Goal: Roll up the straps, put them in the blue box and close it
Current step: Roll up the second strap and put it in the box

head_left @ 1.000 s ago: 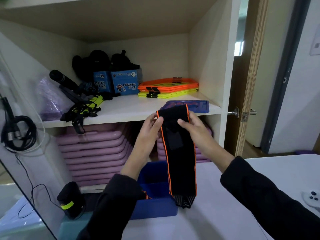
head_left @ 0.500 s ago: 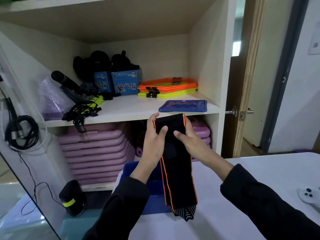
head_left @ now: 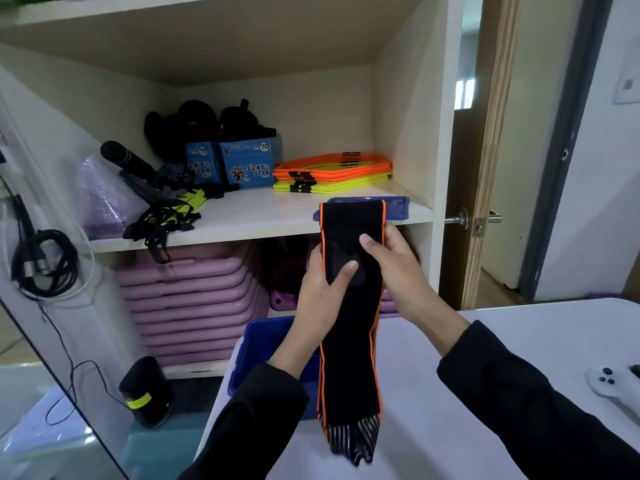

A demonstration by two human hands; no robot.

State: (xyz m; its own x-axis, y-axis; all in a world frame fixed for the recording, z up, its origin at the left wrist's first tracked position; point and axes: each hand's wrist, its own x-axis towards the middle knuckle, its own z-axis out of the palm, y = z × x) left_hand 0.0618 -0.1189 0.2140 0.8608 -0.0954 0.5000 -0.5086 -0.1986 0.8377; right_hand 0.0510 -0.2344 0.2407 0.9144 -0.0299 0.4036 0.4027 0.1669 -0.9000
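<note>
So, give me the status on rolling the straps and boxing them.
Done: nothing certain; the open blue plastic box hides its contents. In hand: left hand and right hand hold the top of the black orange-edged strap, hanging unrolled. Left: rolling, boxing, and fitting the blue lid, on the shelf.

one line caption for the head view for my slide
Both hands, left and right, hold a black orange-edged strap above the open blue box.
</note>
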